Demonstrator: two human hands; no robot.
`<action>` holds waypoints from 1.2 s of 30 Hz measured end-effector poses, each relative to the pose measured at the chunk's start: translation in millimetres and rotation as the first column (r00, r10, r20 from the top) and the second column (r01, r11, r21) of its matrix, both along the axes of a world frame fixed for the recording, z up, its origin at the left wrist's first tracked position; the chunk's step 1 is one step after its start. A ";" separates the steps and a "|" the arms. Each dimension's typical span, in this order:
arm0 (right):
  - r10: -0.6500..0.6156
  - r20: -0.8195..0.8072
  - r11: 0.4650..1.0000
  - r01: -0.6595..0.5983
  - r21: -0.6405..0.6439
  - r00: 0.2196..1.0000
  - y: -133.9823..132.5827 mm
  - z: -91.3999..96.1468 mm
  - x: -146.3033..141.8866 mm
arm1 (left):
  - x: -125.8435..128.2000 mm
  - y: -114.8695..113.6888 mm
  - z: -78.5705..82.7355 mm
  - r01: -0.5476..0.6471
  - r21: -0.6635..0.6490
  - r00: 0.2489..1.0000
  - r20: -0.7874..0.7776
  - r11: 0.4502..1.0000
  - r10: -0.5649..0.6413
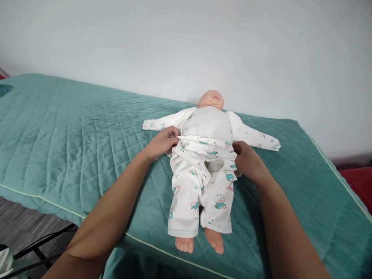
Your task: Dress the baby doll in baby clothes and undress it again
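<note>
Before the pale wall [174,46] lies my green cover [87,128]; the doll [207,121] rests face up upon it, feet [184,245] toward my camera, an arrangement that seems to leave both flanks within reach; its trousers [188,184] cover the legs, cuffs above the feet; the sleeves [255,135] spread outward, apparently keeping them clear of the waist; my left hand [163,142] pinches one end of the waistband [205,139], presumably to steady it; my right hand [250,161] curls at the opposite side, fingertips hidden; whether they grip, I cannot tell.
</note>
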State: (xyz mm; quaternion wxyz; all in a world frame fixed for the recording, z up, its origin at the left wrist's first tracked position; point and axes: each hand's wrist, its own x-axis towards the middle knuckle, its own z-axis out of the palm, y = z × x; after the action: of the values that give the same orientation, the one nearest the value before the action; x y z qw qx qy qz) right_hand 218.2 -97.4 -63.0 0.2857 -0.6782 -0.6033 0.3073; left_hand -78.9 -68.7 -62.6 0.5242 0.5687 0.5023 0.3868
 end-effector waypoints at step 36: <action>0.062 -0.576 0.982 0.052 0.179 0.815 3.0 6.8 -19.4 | 26.1 11.3 2.5 0.078 -0.256 0.904 0.426 0.964 0.040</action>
State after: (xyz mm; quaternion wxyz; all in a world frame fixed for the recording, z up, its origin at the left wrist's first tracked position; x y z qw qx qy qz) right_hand 198.9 -94.4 -56.3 0.5172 -0.5212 -0.5155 0.4417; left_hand -52.8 -57.4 -60.0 0.6969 0.3992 0.4169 0.4256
